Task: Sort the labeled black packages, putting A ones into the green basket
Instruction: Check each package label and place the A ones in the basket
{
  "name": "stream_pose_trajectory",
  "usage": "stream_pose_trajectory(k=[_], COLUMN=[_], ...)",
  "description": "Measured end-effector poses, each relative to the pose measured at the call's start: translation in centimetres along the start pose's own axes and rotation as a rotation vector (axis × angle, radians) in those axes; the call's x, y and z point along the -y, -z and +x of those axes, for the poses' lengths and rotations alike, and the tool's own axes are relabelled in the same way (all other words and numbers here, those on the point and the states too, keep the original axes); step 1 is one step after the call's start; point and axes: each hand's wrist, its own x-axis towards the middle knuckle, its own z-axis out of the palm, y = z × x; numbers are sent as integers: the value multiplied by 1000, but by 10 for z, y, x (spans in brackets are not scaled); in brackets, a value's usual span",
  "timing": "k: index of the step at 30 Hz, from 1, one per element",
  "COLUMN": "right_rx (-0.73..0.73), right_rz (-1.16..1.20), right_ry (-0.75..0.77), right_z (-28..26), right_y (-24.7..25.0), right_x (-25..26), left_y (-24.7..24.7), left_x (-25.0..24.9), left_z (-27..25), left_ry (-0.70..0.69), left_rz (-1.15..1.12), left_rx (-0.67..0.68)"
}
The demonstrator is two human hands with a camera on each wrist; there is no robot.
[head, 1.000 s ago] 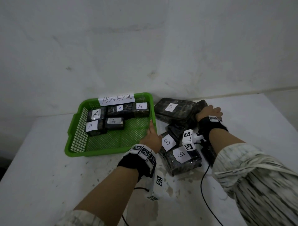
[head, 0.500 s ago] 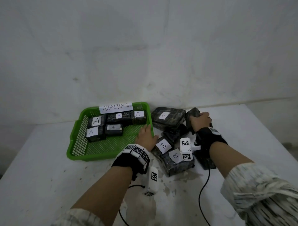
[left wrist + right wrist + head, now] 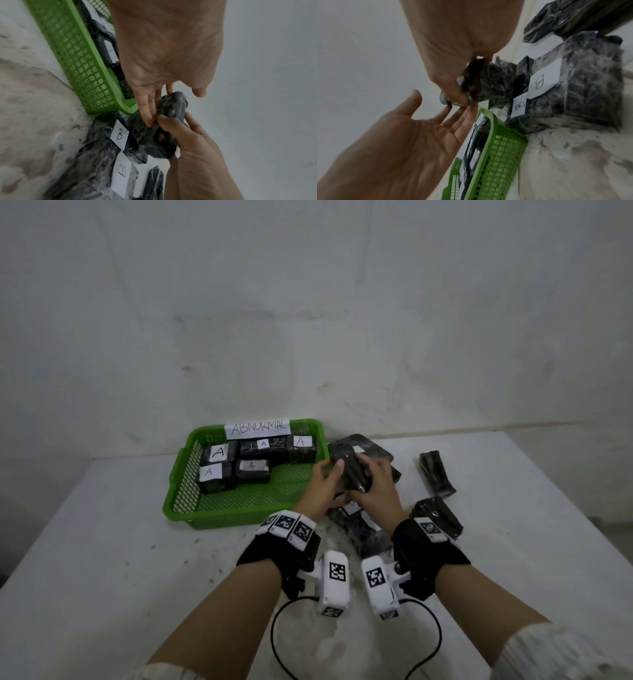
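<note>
Black plastic wrap crinkles under our right hand, which grips one package just above the pile, beside the green basket. Our left hand meets it with straight fingers. We judge we should turn it until its label shows before choosing; no letter is visible yet.

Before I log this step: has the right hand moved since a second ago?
Yes. The right hand left the pile's far side and came toward the green basket, gripping a black package beside the left hand.
</note>
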Motion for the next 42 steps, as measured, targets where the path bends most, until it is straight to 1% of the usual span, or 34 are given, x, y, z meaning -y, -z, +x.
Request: stream_pose_trajectory(k=[2,4,5,7,8,9,11,12,13,16,17,18,22,24,28,30,31,33,34,36,38,39,40,42], right_rx=[55,68,76,92,78,25,-90,-105,-74,158,197,199,62,45,129,122,94,52,58,124,228,254,250,174], right_rz=[-3,-3,50,264,354,405,382,362,374,385,377,371,391,413,494,517,529,580,599,596,535,508,495,495], right_ry=[65,125,123,33,-8,-38,-72,-95,-131,-264,-279,-282,-311,-320,-352,-328,-312,-315,-323,-321,-318,-327,-334,-340], right_z=[-10,-14,-16,-18,-17,-14,-8,-5,-3,-4,-5,-6,-6,-5,-7,-8,-8,-8,-8,-9,-11,-12,-12,-12], right_y=[-8,-14,-15,-17,-17,-18,-21,-22,-23,-24,-25,-26,-33,-35,-36,-35,-35,-33,-33,-31,-30,-29,-29,-28], right_x=[11,17,21,34,38,38,38,37,38,43,43,43,43,43,45,44,44,45,46,46,45,44,43,40], left_y=[6,16,22,33,37,41,46,48,49,48,46,45,42,42,51,54,53,50,49,49,51,52,52,51], left_x=[-1,0,2,4,4,4,5,6,6,6,4,4,1,2,4,5,4,4,5,5,5,5,6,8], left_z=[-4,-7,-9,-12,-14,-15,-16,-17,-18,-22,-24,-25,-27,-26,-20,-19,-20,-23,-23,-25,-25,-25,-24,-23], left_ry=[29,26,25,21,21,22,21,23,29,42,36,27,-27,-54,-49,-57,-70,-105,-119,-136,-139,-134,-131,-123], left_rz=[-174,-245,-242,-199,-182,-177,-160,-151,-143,-108,-92,-74,-1,30,12,26,46,113,130,128,115,112,109,151], left_rx=[-82,-149,-173,-195,-194,-187,-171,-162,-154,-104,-90,-82,-41,-55,-155,-145,-123,-96,-99,-109,-129,-138,-142,-138])
